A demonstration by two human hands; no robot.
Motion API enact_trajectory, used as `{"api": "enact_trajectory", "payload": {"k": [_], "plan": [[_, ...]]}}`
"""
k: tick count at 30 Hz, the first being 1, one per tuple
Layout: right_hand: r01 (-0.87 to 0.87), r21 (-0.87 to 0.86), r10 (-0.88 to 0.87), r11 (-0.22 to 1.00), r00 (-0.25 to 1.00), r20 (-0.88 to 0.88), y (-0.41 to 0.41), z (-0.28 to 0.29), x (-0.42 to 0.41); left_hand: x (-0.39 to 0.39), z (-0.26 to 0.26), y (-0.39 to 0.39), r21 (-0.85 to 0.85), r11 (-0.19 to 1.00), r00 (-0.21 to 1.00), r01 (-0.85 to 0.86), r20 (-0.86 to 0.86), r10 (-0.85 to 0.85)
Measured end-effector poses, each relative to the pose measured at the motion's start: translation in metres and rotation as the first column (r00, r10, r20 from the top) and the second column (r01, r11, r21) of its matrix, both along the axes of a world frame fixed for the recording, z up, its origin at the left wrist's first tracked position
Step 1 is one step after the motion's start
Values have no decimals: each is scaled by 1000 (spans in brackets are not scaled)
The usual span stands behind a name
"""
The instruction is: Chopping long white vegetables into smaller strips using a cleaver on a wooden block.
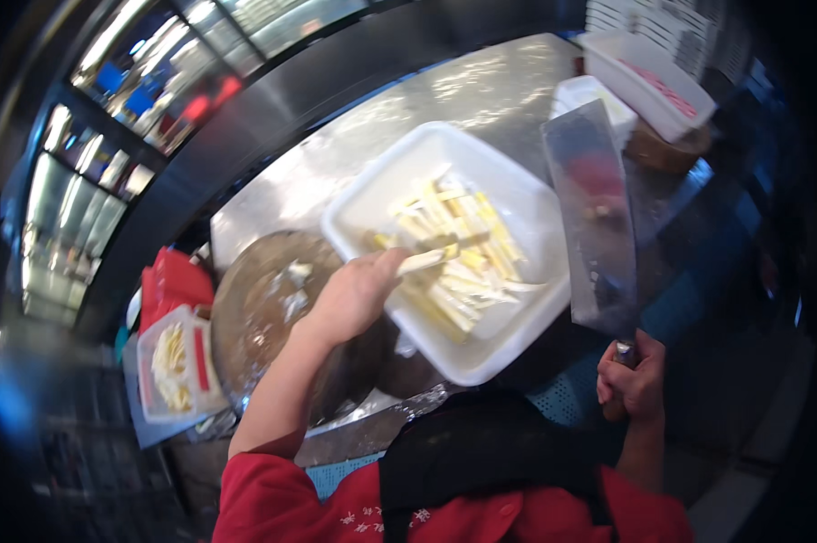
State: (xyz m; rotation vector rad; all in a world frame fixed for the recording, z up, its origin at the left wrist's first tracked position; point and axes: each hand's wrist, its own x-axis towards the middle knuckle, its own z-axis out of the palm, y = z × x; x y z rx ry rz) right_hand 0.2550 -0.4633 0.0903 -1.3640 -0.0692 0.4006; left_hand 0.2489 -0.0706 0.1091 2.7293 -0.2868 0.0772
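My left hand (355, 293) grips a pale stick of vegetable (423, 261), possibly bamboo shoot, over the near left part of a white plastic tub (374, 170). Inside the tub lie several similar white and yellow vegetable sticks (493, 227), loosely heaped. In my right hand (638, 380), the handle of a broad cleaver (595, 224) is held at the right of the tub. Its wide steel blade points away from me and bears reflections. Partly behind my left forearm is a round wooden chopping block (245, 305) with pale scraps (296, 285) on it.
A steel worktable (408, 102) carries the tub and block. At left are a clear container of cut pale food (172, 380) and a red box (174, 288). Two white containers, a smaller one (588, 91) and a larger one (642, 75), stand at the back right.
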Motion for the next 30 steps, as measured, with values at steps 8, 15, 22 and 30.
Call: {"api": "enact_trajectory", "payload": {"k": [8,15,22,30], "plan": [[-611,-143,622,779,782,45,134,17,2,-171,-55,85,228,919,904,-323,363,227],[-730,-432,841,530,518,157,223,32,-10,-224,-95,69,-29,899,764,-437,515,388],[-824,-525,889,213,386,-245,219,37,-30,-220,-98,69,-45,909,758,-414,535,372],[-777,-602,925,184,344,-160,193,58,-33,-217,-101,75,-103,932,780,-347,521,347]]}}
